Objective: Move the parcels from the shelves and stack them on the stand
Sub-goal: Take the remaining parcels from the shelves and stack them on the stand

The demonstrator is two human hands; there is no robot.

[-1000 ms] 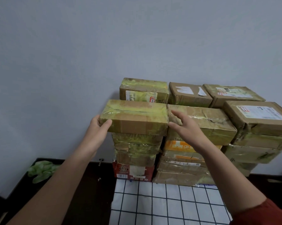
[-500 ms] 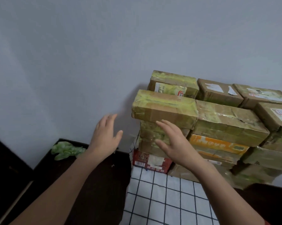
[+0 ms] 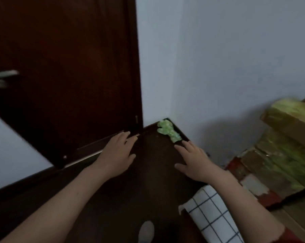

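Left of the yellow-taped brown cardboard parcels (image 3: 288, 141), left hand (image 3: 115, 155) and right hand (image 3: 194, 161) hang spread, holding nothing; those stiff, tape-slick boxes likely want palms on opposite ends.

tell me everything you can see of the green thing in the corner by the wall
The green thing is a small, pale, crumpled lump, longer than wide, perhaps soft plastic; blur hides detail. It lies on the dark brown surface against the pale wall, its far end in the corner near the door frame. Fingertips of the open right hand lie close to its near end; contact cannot be told.
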